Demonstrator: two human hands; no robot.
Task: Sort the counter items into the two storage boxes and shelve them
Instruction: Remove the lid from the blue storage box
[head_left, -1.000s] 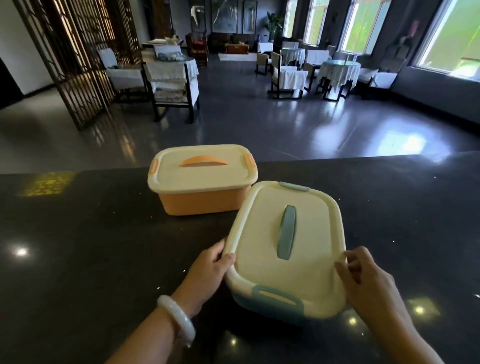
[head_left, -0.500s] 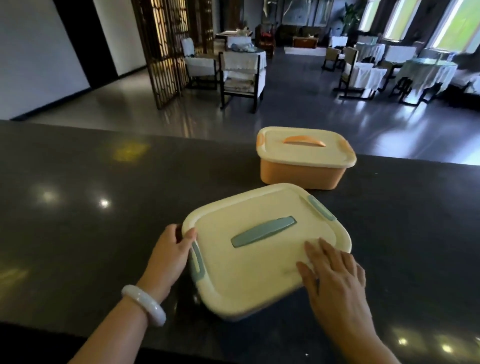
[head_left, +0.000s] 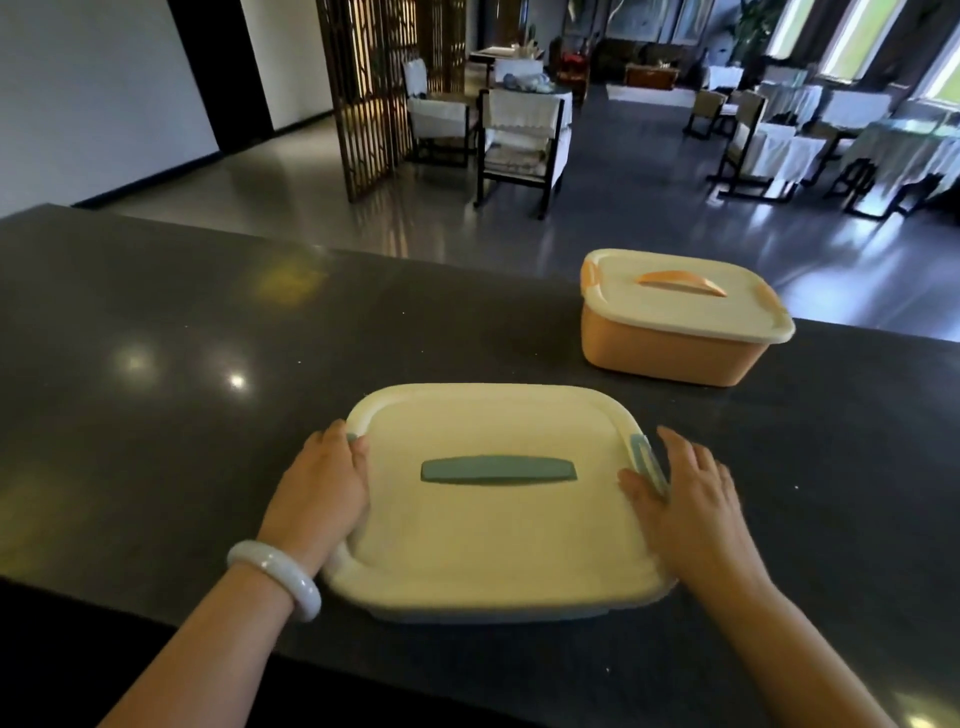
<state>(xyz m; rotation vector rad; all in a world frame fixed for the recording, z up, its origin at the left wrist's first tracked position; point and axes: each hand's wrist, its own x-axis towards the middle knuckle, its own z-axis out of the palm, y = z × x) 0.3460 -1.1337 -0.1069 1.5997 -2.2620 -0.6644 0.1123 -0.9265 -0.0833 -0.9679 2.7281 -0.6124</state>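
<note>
Change: half a second ago the blue box (head_left: 493, 499) sat skewed, its handle (head_left: 497, 470) slanting up to the right; now it sits square to the counter (head_left: 156, 364) edge, handle level.
Right hand change: it lay flat on the lid before; now it is at the box's right side.
Blue box: near edge of the dark counter, directly in front of the person, cream lid shut.
Long axis: runs left to right, as does the blue handle; blue clips at both short ends.
Left hand (head_left: 319, 486): curled round the left end of the box, thumb on the lid over the left clip, white bangle (head_left: 275, 577) on the wrist.
Right hand (head_left: 685, 493): fingers straight and spread, resting against the right clip (head_left: 644, 457), thumb on the lid rim.
Orange box (head_left: 680, 317): farther back and to the right, well apart from the blue box, lid on, orange handle also running left to right.
Beyond the counter: a dining room with chairs and covered tables.
</note>
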